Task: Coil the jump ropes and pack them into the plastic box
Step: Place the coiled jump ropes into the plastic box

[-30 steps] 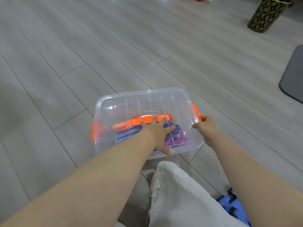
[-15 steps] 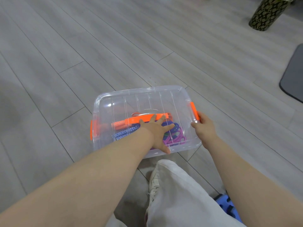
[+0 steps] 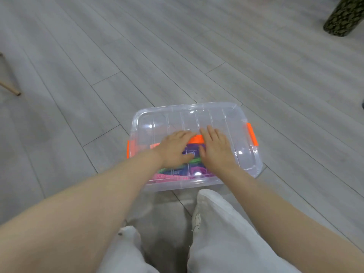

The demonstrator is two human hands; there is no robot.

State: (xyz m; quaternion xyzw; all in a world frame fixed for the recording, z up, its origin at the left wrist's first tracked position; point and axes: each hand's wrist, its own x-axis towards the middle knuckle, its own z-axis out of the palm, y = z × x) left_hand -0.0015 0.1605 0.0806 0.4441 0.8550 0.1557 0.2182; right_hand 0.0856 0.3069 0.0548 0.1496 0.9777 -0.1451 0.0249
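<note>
Right hand (image 3: 215,152) moved onto lid (image 3: 232,123), jump ropes (image 3: 189,170) seemingly blurred beneath

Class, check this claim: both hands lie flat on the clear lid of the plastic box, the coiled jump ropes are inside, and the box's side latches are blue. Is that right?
One detail is wrong. The head view shows the side latches are orange, not blue. The rest holds: the left hand and right hand lie flat on the clear lid of the plastic box, with the coiled jump ropes inside.
</note>
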